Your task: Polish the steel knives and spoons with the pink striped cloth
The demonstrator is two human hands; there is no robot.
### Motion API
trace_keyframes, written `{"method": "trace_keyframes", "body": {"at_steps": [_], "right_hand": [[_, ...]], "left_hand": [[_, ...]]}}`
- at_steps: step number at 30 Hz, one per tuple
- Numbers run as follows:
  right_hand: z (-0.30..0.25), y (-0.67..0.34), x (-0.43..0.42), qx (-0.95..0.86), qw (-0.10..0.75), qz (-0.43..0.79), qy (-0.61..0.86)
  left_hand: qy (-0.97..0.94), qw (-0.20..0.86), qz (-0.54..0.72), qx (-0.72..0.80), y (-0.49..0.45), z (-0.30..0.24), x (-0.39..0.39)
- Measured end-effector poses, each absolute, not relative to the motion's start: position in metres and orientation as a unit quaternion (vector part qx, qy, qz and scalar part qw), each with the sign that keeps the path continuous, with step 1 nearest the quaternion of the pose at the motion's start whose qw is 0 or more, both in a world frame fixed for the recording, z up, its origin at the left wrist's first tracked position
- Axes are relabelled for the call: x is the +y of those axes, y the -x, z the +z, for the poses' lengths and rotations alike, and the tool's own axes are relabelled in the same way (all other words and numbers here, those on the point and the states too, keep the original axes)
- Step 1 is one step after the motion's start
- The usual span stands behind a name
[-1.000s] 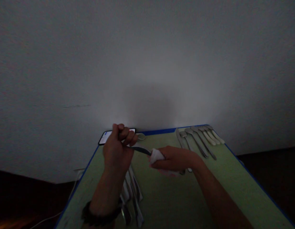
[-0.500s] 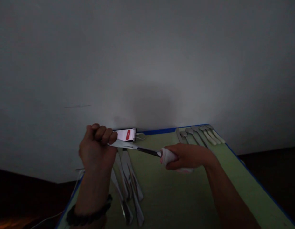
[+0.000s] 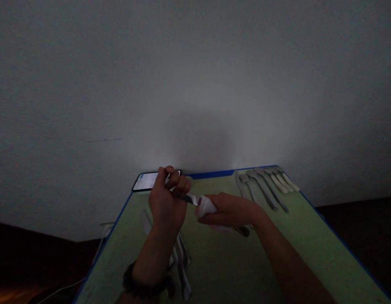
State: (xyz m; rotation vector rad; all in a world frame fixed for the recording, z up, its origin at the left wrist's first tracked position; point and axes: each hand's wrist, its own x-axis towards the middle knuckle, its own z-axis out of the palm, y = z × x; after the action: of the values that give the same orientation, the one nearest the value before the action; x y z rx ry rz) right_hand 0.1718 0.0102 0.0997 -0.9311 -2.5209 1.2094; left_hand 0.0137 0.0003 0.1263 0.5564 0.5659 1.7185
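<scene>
My left hand (image 3: 167,202) is closed in a fist round the handle of a table knife (image 3: 189,197) held above the green table (image 3: 233,261). My right hand (image 3: 229,210) is closed on a white cloth (image 3: 206,207) that wraps the knife's blade; the blade's tip pokes out past the hand at the lower right. The two hands sit close together, almost touching. A dark band circles my left wrist.
Several knives (image 3: 182,257) lie on the table under my left forearm. A row of spoons and forks (image 3: 265,183) lies at the far right. A lit phone (image 3: 146,181) rests at the far left corner by the grey wall. A white cable hangs off the left edge.
My left hand has moved right, back toward my right hand, so the blade has slid deeper into the cloth. The phone screen is uncovered again.
</scene>
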Motion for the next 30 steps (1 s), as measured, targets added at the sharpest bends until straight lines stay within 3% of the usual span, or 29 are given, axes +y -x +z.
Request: {"method": "trace_keyframes", "body": {"at_steps": [2,9,14,21,27,30], "right_hand": [[0.098,-0.175,0.012,-0.843,0.116,0.428,0.305],[0.103,-0.19,0.017,-0.812,0.216,0.45,0.303],[0.102,-0.186,0.019,-0.733,0.358,0.464,0.345],[0.094,-0.171,0.024,-0.55,0.543,0.499,0.392],[0.093,-0.159,0.021,-0.45,0.575,0.558,0.394],[0.095,-0.167,0.028,-0.368,0.63,0.581,0.36]], "left_hand": [[-0.29,0.575,0.712,0.28,-0.018,0.126,-0.001],[-0.539,0.377,0.605,0.449,-0.003,0.127,-0.005],[-0.653,0.311,0.491,0.485,0.003,0.119,-0.001],[-0.784,0.378,0.237,0.432,-0.003,0.106,-0.008],[-0.809,0.445,0.112,0.366,-0.012,0.108,-0.014],[-0.81,0.432,0.049,0.394,-0.012,0.109,-0.016]]}}
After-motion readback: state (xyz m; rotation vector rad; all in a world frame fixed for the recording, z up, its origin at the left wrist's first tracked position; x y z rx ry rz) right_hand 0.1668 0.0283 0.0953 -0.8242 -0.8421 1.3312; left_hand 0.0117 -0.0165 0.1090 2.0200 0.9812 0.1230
